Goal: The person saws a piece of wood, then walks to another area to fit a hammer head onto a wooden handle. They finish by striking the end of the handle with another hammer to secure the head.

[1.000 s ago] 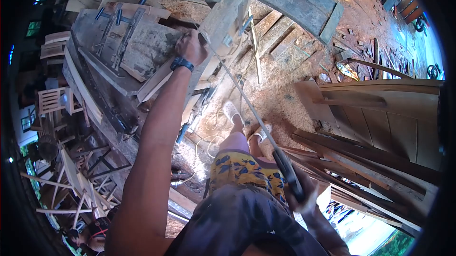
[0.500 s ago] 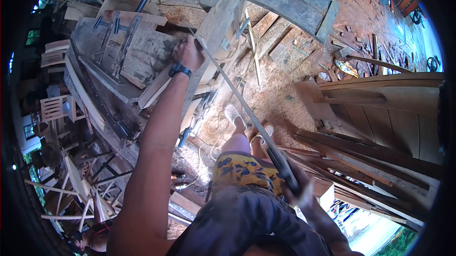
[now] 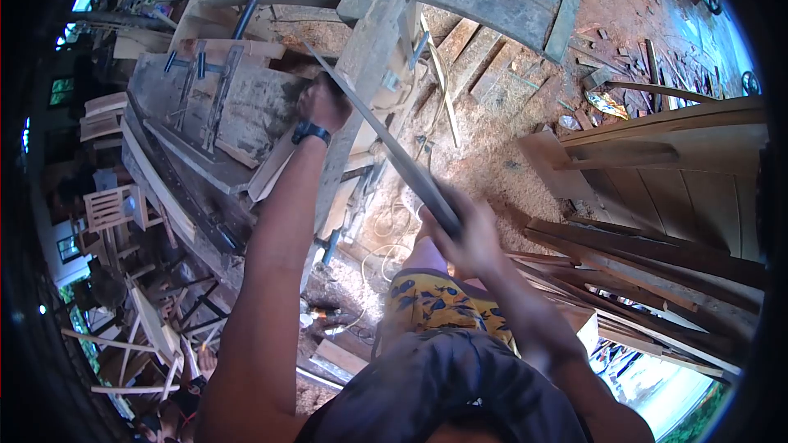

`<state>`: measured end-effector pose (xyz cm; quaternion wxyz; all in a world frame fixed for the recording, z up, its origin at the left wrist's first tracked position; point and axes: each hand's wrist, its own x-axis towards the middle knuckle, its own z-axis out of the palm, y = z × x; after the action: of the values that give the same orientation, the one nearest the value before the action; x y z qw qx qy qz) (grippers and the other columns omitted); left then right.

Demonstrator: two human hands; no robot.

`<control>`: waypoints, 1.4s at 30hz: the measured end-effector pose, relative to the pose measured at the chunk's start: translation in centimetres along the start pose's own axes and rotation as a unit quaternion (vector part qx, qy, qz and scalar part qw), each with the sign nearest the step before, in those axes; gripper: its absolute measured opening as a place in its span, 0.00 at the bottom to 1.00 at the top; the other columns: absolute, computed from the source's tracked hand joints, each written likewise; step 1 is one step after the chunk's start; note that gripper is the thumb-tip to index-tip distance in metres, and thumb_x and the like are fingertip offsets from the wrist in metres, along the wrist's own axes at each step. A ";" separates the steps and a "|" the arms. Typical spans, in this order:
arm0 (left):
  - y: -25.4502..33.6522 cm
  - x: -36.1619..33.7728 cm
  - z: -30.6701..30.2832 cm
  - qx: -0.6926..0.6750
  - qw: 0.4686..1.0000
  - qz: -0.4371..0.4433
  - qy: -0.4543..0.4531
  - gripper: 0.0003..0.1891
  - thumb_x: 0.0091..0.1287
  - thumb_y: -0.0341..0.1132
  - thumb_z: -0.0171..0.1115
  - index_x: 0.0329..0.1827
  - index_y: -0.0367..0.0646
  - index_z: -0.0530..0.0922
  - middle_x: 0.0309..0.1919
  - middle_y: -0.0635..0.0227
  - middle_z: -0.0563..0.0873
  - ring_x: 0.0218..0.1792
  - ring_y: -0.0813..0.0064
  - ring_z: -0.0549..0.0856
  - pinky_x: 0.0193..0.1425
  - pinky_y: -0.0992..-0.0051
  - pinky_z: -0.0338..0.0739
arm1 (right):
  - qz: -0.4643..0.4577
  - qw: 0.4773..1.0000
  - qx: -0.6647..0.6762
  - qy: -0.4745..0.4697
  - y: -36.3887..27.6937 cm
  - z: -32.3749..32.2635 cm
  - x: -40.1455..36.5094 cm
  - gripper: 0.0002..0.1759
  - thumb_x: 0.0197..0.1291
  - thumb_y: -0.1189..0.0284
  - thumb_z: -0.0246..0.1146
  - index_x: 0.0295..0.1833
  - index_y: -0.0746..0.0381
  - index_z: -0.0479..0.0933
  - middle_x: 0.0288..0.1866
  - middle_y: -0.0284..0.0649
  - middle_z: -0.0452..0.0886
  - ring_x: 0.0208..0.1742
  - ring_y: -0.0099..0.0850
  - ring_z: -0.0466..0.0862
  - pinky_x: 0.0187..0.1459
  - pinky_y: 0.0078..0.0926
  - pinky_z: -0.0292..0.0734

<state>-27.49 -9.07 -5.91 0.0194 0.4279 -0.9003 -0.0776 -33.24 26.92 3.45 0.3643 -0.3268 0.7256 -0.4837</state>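
My right hand (image 3: 474, 234) is wrapped round the handle end of a long, thin, dark tool (image 3: 394, 147), blurred by motion. It looks like a saw or a file; I cannot tell which. The tool slants up and left across a wooden beam (image 3: 371, 41) of the workbench. At the beam's left edge is my left hand (image 3: 324, 105), with a dark band on the wrist. Its fingers are bent and blurred, and what they hold, if anything, is hidden.
Metal clamps (image 3: 220, 86) lie on the bench boards at left. Long planks (image 3: 640, 266) are stacked at right, below a curved wooden panel (image 3: 681, 188). Sawdust (image 3: 484, 164) and offcuts cover the floor. Part of another person (image 3: 193, 385) shows at bottom left.
My right hand has moved up and left, pushing the tool farther across the beam. My left hand remains at the beam's edge. The view has shifted slightly.
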 end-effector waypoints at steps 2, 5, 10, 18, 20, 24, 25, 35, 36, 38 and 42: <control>0.0 0.3 0.5 0.009 1.000 0.007 0.016 0.24 0.60 0.43 0.71 0.56 0.40 0.78 0.48 0.46 0.90 0.53 0.40 0.87 0.60 0.48 0.81 | -0.049 0.999 0.000 0.023 1.9 -3.9 -9.5 0.41 0.54 0.77 0.62 0.78 0.64 0.69 0.35 0.51 0.89 0.32 0.41 0.92 0.39 0.36 0.87; 0.4 0.1 -0.5 0.002 1.000 0.004 -0.010 0.25 0.59 0.42 0.71 0.56 0.40 0.76 0.48 0.45 0.90 0.52 0.39 0.87 0.59 0.47 0.80 | -0.067 0.994 -0.080 0.010 1.2 -8.1 -16.9 0.41 0.53 0.79 0.62 0.78 0.69 0.69 0.35 0.51 0.88 0.27 0.39 0.89 0.34 0.33 0.85; -0.3 0.0 0.1 -0.004 1.000 0.003 -0.003 0.28 0.61 0.44 0.71 0.62 0.42 0.77 0.51 0.45 0.89 0.56 0.40 0.86 0.63 0.47 0.80 | -0.020 0.999 -0.017 -0.020 1.4 -3.1 -3.0 0.36 0.56 0.79 0.62 0.75 0.67 0.73 0.46 0.53 0.90 0.37 0.35 0.92 0.43 0.34 0.86; -0.4 1.1 0.7 0.049 0.996 -0.022 -0.076 0.23 0.65 0.48 0.69 0.56 0.41 0.81 0.41 0.49 0.92 0.51 0.50 0.91 0.53 0.52 0.84 | 0.010 0.999 -0.030 0.007 0.2 0.7 1.2 0.35 0.58 0.69 0.68 0.73 0.66 0.74 0.45 0.59 0.89 0.43 0.50 0.92 0.49 0.41 0.86; -2.5 1.2 3.5 -0.154 0.984 -0.077 -0.037 0.11 0.67 0.39 0.63 0.37 0.40 0.84 0.35 0.48 0.91 0.43 0.48 0.91 0.47 0.52 0.83 | -0.039 0.999 0.027 -0.003 0.2 -3.3 -7.4 0.33 0.59 0.80 0.62 0.72 0.74 0.72 0.57 0.57 0.87 0.59 0.41 0.89 0.60 0.33 0.82; -0.8 -0.1 0.2 -0.025 0.999 0.030 0.016 0.27 0.56 0.34 0.66 0.60 0.36 0.73 0.47 0.43 0.89 0.55 0.43 0.87 0.70 0.46 0.72 | -0.062 0.993 -0.097 -0.002 0.1 -7.7 -15.8 0.35 0.54 0.79 0.58 0.70 0.80 0.73 0.59 0.63 0.86 0.53 0.37 0.90 0.55 0.29 0.83; -1.1 0.2 1.5 -0.021 0.997 0.035 0.072 0.27 0.54 0.33 0.66 0.59 0.36 0.74 0.48 0.44 0.89 0.55 0.46 0.88 0.71 0.48 0.73 | -0.049 0.996 -0.074 0.006 -0.7 -7.1 -14.5 0.32 0.56 0.77 0.58 0.67 0.78 0.75 0.53 0.57 0.87 0.46 0.34 0.86 0.47 0.27 0.79; -0.2 -0.6 -1.3 -0.027 1.000 -0.008 -0.009 0.20 0.54 0.37 0.69 0.49 0.38 0.81 0.46 0.49 0.90 0.52 0.50 0.90 0.58 0.52 0.83 | -0.073 0.997 -0.026 0.010 1.1 4.5 9.8 0.23 0.63 0.70 0.69 0.60 0.72 0.80 0.30 0.48 0.85 0.29 0.32 0.83 0.33 0.33 0.79; -0.7 0.0 -1.3 0.022 0.997 0.007 -0.074 0.21 0.56 0.40 0.69 0.50 0.37 0.81 0.40 0.50 0.91 0.48 0.50 0.91 0.56 0.53 0.84 | -0.057 0.997 -0.049 0.004 1.5 3.0 6.6 0.24 0.62 0.70 0.67 0.61 0.72 0.80 0.32 0.49 0.85 0.29 0.33 0.84 0.33 0.34 0.79; -0.2 -0.2 -1.6 0.004 0.996 -0.010 -0.089 0.28 0.58 0.37 0.70 0.61 0.35 0.76 0.46 0.47 0.90 0.53 0.48 0.89 0.61 0.52 0.79 | -0.089 0.995 -0.047 0.014 2.7 -1.3 -2.8 0.27 0.59 0.74 0.63 0.64 0.73 0.78 0.38 0.52 0.87 0.32 0.35 0.85 0.36 0.34 0.81; -0.5 0.0 -0.3 -0.018 0.998 0.042 0.038 0.21 0.59 0.35 0.69 0.54 0.42 0.76 0.47 0.46 0.89 0.52 0.42 0.88 0.59 0.46 0.79 | -0.075 0.994 -0.075 0.009 -3.4 -7.8 -12.8 0.34 0.52 0.78 0.62 0.68 0.77 0.75 0.50 0.59 0.88 0.49 0.43 0.92 0.55 0.38 0.85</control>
<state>-27.08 -9.42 -5.73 0.0645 0.3922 -0.9144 -0.0761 -32.69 40.05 11.46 0.2945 -0.4025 0.7364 -0.4572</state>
